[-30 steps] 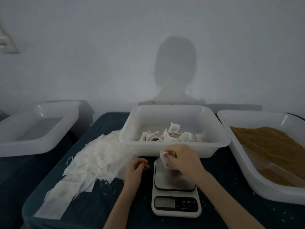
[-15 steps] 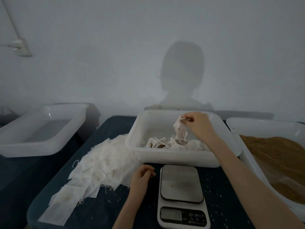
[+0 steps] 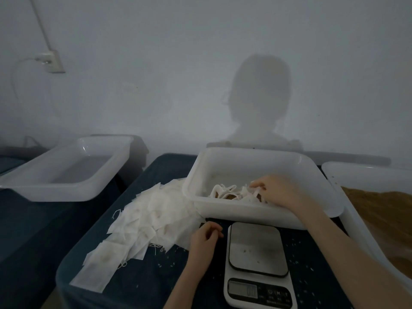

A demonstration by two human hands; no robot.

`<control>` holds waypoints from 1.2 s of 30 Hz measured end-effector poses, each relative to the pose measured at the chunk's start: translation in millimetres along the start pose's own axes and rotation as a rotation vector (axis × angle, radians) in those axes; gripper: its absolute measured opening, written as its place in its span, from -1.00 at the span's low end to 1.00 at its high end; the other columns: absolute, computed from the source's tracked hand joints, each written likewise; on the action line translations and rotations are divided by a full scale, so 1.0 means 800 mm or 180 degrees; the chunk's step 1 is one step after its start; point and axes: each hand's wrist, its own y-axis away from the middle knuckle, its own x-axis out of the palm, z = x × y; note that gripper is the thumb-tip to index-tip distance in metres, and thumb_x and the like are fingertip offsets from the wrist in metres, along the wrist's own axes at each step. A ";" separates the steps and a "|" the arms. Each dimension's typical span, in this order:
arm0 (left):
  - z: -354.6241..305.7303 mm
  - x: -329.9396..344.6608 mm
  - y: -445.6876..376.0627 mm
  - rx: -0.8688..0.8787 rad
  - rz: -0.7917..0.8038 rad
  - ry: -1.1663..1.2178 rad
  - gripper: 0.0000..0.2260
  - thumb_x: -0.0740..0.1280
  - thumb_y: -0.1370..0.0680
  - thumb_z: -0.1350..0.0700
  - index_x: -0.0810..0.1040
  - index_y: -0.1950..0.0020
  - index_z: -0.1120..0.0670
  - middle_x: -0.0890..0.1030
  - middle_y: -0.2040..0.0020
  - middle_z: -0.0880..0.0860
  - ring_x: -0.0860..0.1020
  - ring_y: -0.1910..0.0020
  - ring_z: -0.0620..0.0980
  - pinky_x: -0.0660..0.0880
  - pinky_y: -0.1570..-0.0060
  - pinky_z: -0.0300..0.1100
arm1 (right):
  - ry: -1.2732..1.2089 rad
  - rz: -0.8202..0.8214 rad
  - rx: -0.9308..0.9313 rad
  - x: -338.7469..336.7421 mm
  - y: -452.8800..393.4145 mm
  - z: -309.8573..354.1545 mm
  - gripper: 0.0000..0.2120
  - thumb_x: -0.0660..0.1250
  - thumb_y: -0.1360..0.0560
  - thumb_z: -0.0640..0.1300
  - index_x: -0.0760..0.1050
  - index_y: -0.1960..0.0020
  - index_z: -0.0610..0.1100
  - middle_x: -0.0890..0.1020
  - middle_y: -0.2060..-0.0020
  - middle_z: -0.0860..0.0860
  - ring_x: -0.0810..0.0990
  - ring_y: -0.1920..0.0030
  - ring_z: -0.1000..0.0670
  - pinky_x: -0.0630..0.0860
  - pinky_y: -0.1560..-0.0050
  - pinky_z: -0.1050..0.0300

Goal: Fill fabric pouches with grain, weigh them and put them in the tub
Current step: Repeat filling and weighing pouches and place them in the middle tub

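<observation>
Setting: small packing workroom | evidence: white plastic tubs [image 3: 256, 159] sitting on dark table [image 3: 145, 277] | digital scale [image 3: 257, 264] standing by | pouch stack [image 3: 147, 217] lying loose | bare wall [image 3: 200, 63] with socket [image 3: 52, 61]

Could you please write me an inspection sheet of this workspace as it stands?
Surface: dark blue table top, scattered with grain specks.
Job's things: middle tub holds filled pouches; empty pouches heaped left of it; scale platform bare, display unreadable; grain tub on the right.
Clutter: empty tub on the left.
Hands: right hand inside the middle tub, fingers on the filled pouches; left hand loosely curled beside the scale, holding nothing.
Cables: white cord at the wall socket.
Surroundings: bare wall with the person's shadow.
</observation>
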 end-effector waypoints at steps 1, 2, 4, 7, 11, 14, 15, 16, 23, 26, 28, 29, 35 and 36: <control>-0.002 0.000 0.001 0.0076 -0.0019 -0.0124 -0.76 0.22 -0.58 0.28 0.56 0.13 -0.03 0.62 0.25 -0.07 0.56 0.24 -0.18 0.44 0.23 -0.43 | -0.0029 -0.0124 0.0040 -0.001 0.002 0.001 -0.54 0.16 -0.49 -0.29 0.56 -0.25 0.09 0.63 -0.16 0.03 0.54 0.15 0.16 0.45 0.14 0.25; -0.004 -0.001 0.002 0.0127 -0.0058 -0.0195 -0.76 0.23 -0.58 0.27 0.55 0.13 -0.05 0.62 0.23 -0.08 0.56 0.23 -0.18 0.44 0.23 -0.43 | -0.0060 -0.0265 0.0041 -0.001 0.005 0.003 -0.56 0.16 -0.50 -0.28 0.58 -0.23 0.09 0.65 -0.11 0.02 0.42 0.31 0.25 0.36 0.27 0.30; -0.008 -0.005 0.004 0.0196 -0.0260 -0.0276 -0.76 0.24 -0.59 0.24 0.52 0.12 -0.10 0.61 0.21 -0.10 0.55 0.22 -0.21 0.44 0.21 -0.43 | -0.0164 -0.0581 -0.0101 -0.003 0.016 0.009 -0.61 0.18 -0.52 -0.28 0.61 -0.17 0.06 0.68 -0.02 0.02 0.30 0.44 0.27 0.27 0.35 0.33; -0.014 -0.025 0.002 0.0342 -0.0778 -0.0606 -0.80 0.26 -0.59 0.16 0.51 0.13 -0.15 0.60 0.24 -0.16 0.54 0.24 -0.25 0.40 0.26 -0.39 | -0.0596 -0.0992 -0.0500 0.004 0.048 0.027 -0.67 0.24 -0.49 -0.34 0.68 -0.03 -0.02 0.69 0.03 0.08 0.56 0.24 0.25 0.42 0.18 0.36; -0.019 -0.072 -0.016 0.0472 -0.1562 -0.1655 -0.87 0.24 -0.59 0.12 0.56 -0.05 -0.04 0.59 0.11 -0.13 0.48 0.16 -0.19 0.34 0.22 -0.31 | -0.0915 -0.0877 -0.0921 0.022 0.090 0.058 -0.70 0.28 -0.45 -0.36 0.68 0.08 -0.02 0.52 0.31 0.36 0.50 0.22 0.40 0.34 0.19 0.53; -0.014 -0.113 -0.037 0.0526 -0.1683 -0.2403 -0.76 0.30 -0.56 0.16 0.53 -0.22 0.03 0.57 -0.16 -0.04 0.45 -0.09 -0.08 0.38 0.05 -0.23 | -0.0825 -0.0419 -0.1115 0.039 0.101 0.080 -0.71 0.24 -0.51 -0.29 0.66 0.00 0.01 0.59 0.18 0.29 0.48 0.21 0.43 0.34 0.13 0.56; -0.010 -0.125 -0.043 0.0480 -0.1500 -0.2790 -0.71 0.30 -0.57 0.13 0.49 -0.29 0.03 0.52 -0.25 -0.03 0.44 -0.20 -0.04 0.39 -0.06 -0.19 | -0.0806 -0.0302 -0.1154 0.044 0.102 0.086 -0.70 0.23 -0.52 -0.27 0.66 -0.03 0.02 0.63 0.11 0.25 0.49 0.19 0.42 0.34 0.09 0.57; -0.008 -0.133 -0.050 0.0409 -0.1257 -0.3168 -0.69 0.29 -0.57 0.08 0.45 -0.32 0.02 0.49 -0.30 -0.03 0.42 -0.25 -0.01 0.37 -0.15 -0.15 | -0.0794 -0.0206 -0.1177 0.050 0.102 0.092 -0.70 0.22 -0.53 -0.26 0.65 -0.05 0.03 0.65 0.06 0.23 0.50 0.15 0.40 0.34 0.06 0.58; -0.003 -0.160 -0.056 0.0556 -0.0950 -0.3827 -0.77 0.17 -0.62 0.00 0.64 -0.02 -0.09 0.64 0.03 -0.11 0.51 0.02 -0.05 0.28 0.06 -0.17 | -0.0908 0.0077 -0.1222 0.075 0.099 0.128 -0.68 0.18 -0.50 -0.24 0.64 -0.04 0.03 0.66 0.02 0.19 0.56 0.03 0.23 0.49 -0.05 0.35; -0.006 -0.162 -0.052 0.0526 -0.0999 -0.3586 -0.72 0.16 -0.63 -0.04 0.67 0.00 -0.09 0.65 0.10 -0.08 0.53 0.04 -0.04 0.29 0.06 -0.17 | -0.0978 0.0059 -0.1119 0.082 0.095 0.134 -0.68 0.18 -0.50 -0.23 0.65 -0.04 0.04 0.67 0.03 0.19 0.57 0.03 0.25 0.47 -0.02 0.42; -0.009 -0.162 -0.049 0.0618 -0.1155 -0.3257 -0.76 0.20 -0.63 0.02 0.67 -0.04 -0.04 0.67 0.08 -0.03 0.55 0.05 0.00 0.35 0.05 -0.16 | -0.1063 0.0026 -0.1001 0.087 0.092 0.135 -0.68 0.18 -0.51 -0.23 0.65 -0.04 0.04 0.67 0.03 0.20 0.57 0.03 0.26 0.43 0.00 0.49; -0.013 -0.161 -0.046 0.0669 -0.1289 -0.2974 -0.78 0.23 -0.62 0.06 0.67 -0.08 0.00 0.67 0.08 0.00 0.55 0.07 0.02 0.38 0.08 -0.15 | -0.1124 0.0010 -0.0933 0.089 0.091 0.135 -0.68 0.18 -0.51 -0.23 0.64 -0.04 0.05 0.67 0.04 0.20 0.58 0.03 0.26 0.44 -0.01 0.48; -0.045 -0.155 -0.022 0.0495 -0.1920 -0.0826 -0.80 0.23 -0.60 0.10 0.49 0.23 0.01 0.53 0.33 -0.09 0.46 0.34 -0.11 0.32 0.32 -0.27 | -0.1700 -0.0001 -0.0632 0.099 0.084 0.142 -0.71 0.21 -0.55 -0.21 0.60 -0.15 0.02 0.65 0.01 0.22 0.57 0.06 0.30 0.49 -0.06 0.35; -0.051 -0.154 -0.018 0.0380 -0.1894 -0.0411 -0.77 0.23 -0.60 0.11 0.46 0.26 0.09 0.50 0.36 -0.04 0.43 0.36 -0.08 0.33 0.30 -0.21 | -0.1881 0.0034 -0.0580 0.100 0.083 0.144 -0.73 0.23 -0.56 -0.20 0.58 -0.17 0.01 0.65 0.03 0.21 0.57 0.11 0.31 0.49 -0.01 0.37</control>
